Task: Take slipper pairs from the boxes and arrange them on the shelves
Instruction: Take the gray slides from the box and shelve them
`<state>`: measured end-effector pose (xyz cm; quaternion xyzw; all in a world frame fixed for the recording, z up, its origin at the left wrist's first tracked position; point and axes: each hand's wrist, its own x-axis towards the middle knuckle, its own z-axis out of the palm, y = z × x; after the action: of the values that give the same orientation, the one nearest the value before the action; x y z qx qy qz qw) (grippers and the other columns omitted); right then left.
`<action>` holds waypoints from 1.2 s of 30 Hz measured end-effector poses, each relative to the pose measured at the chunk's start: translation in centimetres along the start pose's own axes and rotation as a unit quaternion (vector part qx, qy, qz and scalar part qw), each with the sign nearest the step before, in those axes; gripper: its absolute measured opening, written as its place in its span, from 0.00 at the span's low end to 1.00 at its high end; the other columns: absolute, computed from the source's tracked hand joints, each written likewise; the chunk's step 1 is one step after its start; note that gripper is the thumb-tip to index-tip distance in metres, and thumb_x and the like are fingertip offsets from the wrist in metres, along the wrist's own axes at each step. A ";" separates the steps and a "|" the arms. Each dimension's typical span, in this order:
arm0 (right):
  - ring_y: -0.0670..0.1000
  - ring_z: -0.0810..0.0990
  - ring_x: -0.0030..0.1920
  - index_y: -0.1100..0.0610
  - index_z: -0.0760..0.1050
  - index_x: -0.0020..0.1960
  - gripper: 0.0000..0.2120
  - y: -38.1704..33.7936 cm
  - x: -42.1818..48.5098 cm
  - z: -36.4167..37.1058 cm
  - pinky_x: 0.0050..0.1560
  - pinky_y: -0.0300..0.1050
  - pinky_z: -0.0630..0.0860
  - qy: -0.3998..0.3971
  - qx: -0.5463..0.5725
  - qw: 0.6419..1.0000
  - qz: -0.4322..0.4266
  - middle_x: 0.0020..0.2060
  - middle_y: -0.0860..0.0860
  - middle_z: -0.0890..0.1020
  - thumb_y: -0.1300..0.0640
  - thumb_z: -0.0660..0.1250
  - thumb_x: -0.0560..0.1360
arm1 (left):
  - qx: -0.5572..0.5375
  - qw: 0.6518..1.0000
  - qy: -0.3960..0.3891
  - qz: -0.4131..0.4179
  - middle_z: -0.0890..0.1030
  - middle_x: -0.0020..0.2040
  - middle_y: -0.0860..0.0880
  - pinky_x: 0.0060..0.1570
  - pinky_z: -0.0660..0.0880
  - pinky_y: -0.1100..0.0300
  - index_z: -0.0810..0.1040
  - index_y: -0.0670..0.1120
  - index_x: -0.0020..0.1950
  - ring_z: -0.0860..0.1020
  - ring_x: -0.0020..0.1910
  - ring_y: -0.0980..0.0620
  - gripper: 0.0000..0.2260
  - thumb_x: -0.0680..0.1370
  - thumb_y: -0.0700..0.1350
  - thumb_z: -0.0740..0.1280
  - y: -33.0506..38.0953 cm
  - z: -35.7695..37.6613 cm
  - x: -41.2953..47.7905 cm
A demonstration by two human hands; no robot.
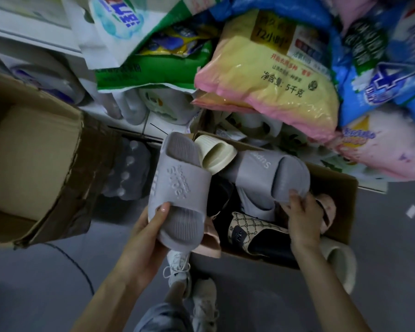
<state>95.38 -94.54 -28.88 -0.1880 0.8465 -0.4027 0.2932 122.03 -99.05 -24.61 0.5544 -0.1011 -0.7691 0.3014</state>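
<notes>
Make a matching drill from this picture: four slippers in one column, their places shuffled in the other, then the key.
1. grey foam slipper with embossed lettering
2. grey foam slipper with printed strap
3. cream ribbed slipper
4. beige lattice-patterned slipper

A. unheld, near end of the cardboard box
B. gripped by the left hand
C. between the two grey slippers
D. held by the right hand

Pairs: 1-B, 2-D, 3-C, 4-A

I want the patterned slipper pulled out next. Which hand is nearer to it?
Right. The right hand, gripping a grey slipper, sits directly beside the patterned slipper; the left hand, holding the other grey slipper, is farther left.
</notes>
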 end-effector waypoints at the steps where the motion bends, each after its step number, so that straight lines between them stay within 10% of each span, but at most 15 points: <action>1: 0.50 0.79 0.53 0.52 0.74 0.55 0.05 -0.5 -1.0 -0.8 0.59 0.53 0.76 0.012 0.085 0.996 0.030 0.48 0.44 0.80 0.56 0.61 0.80 | 0.001 1.000 -0.004 0.003 0.84 0.54 0.48 0.42 0.82 0.57 0.77 0.51 0.61 0.83 0.51 0.49 0.16 0.74 0.46 0.64 -0.2 0.3 -0.6; 5: 0.50 0.79 0.59 0.52 0.71 0.65 0.16 -2.1 -5.8 -3.9 0.53 0.42 0.80 -0.017 0.268 0.958 0.099 0.58 0.45 0.79 0.65 0.62 0.79 | -0.010 1.000 -0.015 0.014 0.83 0.55 0.45 0.37 0.80 0.59 0.77 0.47 0.63 0.84 0.48 0.51 0.16 0.75 0.39 0.65 -0.9 2.1 -3.9; 12: 0.54 0.73 0.64 0.42 0.60 0.73 0.40 -8.7 -16.2 -9.8 0.60 0.60 0.75 -0.073 0.355 0.918 0.164 0.67 0.48 0.70 0.76 0.64 0.72 | -0.021 0.998 -0.034 0.057 0.81 0.59 0.41 0.47 0.81 0.52 0.74 0.42 0.66 0.81 0.55 0.44 0.21 0.72 0.37 0.65 0.1 4.6 -14.6; 21: 0.53 0.79 0.56 0.51 0.64 0.72 0.34 -17.1 -28.6 -14.6 0.44 0.47 0.82 -0.156 0.504 0.830 0.180 0.60 0.54 0.78 0.77 0.60 0.73 | -0.028 0.986 0.002 0.163 0.82 0.56 0.40 0.40 0.80 0.58 0.74 0.41 0.64 0.83 0.51 0.45 0.44 0.52 0.50 0.84 3.4 4.0 -30.8; 36: 0.53 0.79 0.54 0.52 0.61 0.70 0.28 -29.8 -43.3 -6.3 0.46 0.46 0.81 -0.365 0.428 0.822 0.087 0.53 0.53 0.80 0.74 0.59 0.76 | -0.097 0.940 0.060 0.322 0.82 0.58 0.42 0.39 0.80 0.59 0.71 0.45 0.68 0.83 0.51 0.46 0.26 0.71 0.34 0.69 14.6 -9.1 -44.2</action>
<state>126.55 -84.96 12.80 -0.1022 0.4327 -0.5994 0.6656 144.51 -83.66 14.19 0.5057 -0.1809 -0.6020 0.5909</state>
